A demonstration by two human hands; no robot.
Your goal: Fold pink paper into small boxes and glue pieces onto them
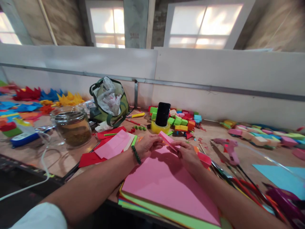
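Note:
Between my hands is a small folded strip of pink paper (166,138), held over a stack of coloured paper sheets (166,187) with pink on top. My left hand (149,145) pinches the strip's left end; a dark green bead bracelet circles that wrist. At the strip's right end, the fingers of my right hand (187,154) are closed on it. Loose pink paper (114,144) and red paper (89,160) lie left of my left hand. Beside my right hand is a small red-pink folded paper piece (204,159).
A phone (163,114) leans upright on a yellow tape roll (160,128), before a pile of coloured paper blocks (177,121). Left stand a lidded glass jar (71,127) and a green bag (124,106). A pink glue gun (228,148), scissors (250,190) and blue paper (283,178) lie right.

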